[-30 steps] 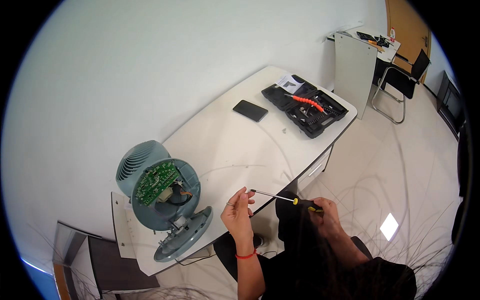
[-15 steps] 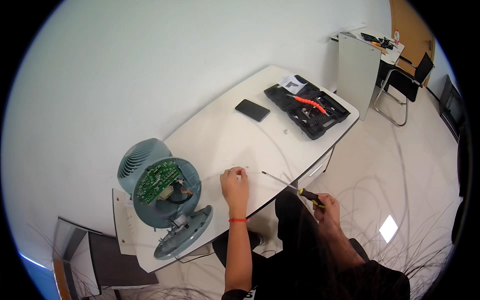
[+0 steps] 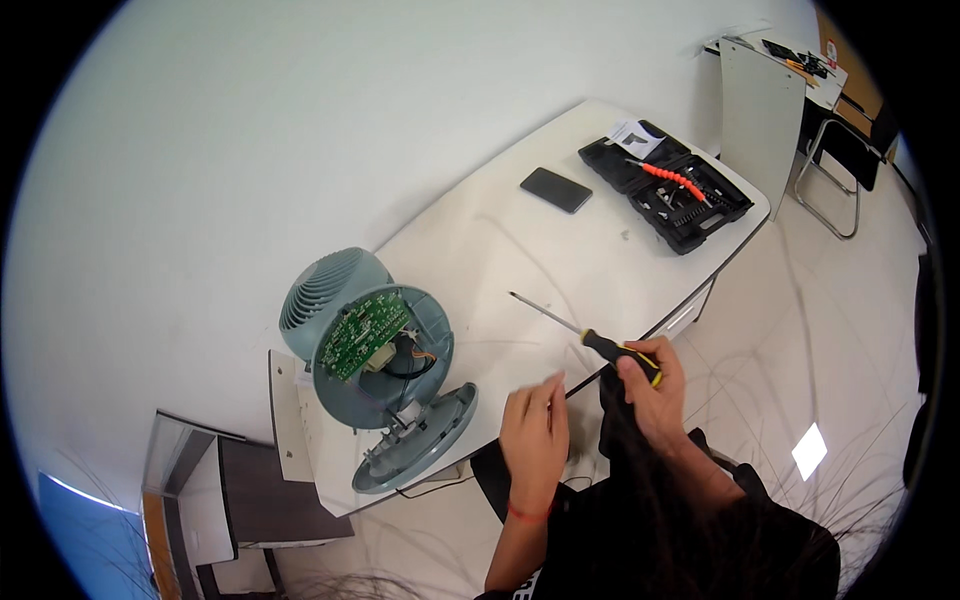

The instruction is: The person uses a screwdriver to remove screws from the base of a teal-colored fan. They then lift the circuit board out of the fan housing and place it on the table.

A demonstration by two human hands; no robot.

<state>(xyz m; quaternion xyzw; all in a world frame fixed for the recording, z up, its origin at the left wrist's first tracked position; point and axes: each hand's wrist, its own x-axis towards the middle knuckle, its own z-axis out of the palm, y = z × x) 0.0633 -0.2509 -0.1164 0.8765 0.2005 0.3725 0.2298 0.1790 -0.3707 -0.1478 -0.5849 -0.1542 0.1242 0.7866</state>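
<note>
My right hand (image 3: 657, 398) grips a screwdriver (image 3: 628, 359) by its black and yellow handle. The thin shaft points up and left over the table, its tip in the air. Close by at the table's front edge is my left hand (image 3: 535, 435), a red band round the wrist. Thumb and fingertips are pressed together, and whatever they hold is too small to make out. To its left stands an opened blue-grey fan (image 3: 335, 290), with a green circuit board (image 3: 366, 332) and wires bare in its base. The detached bottom cover (image 3: 425, 450) leans beside it, tilted.
A black phone (image 3: 556, 190) lies toward the back of the white table (image 3: 480, 260). Right of it is an open black tool case (image 3: 690, 215) with an orange flexible shaft (image 3: 672, 182) and a paper sheet (image 3: 636, 139). A chair (image 3: 840, 165) stands at the far right.
My left hand has come back from the tabletop toward the table's front edge. My right hand has raised the screwdriver and brought it left, nearer the left hand. The whole view has shifted.
</note>
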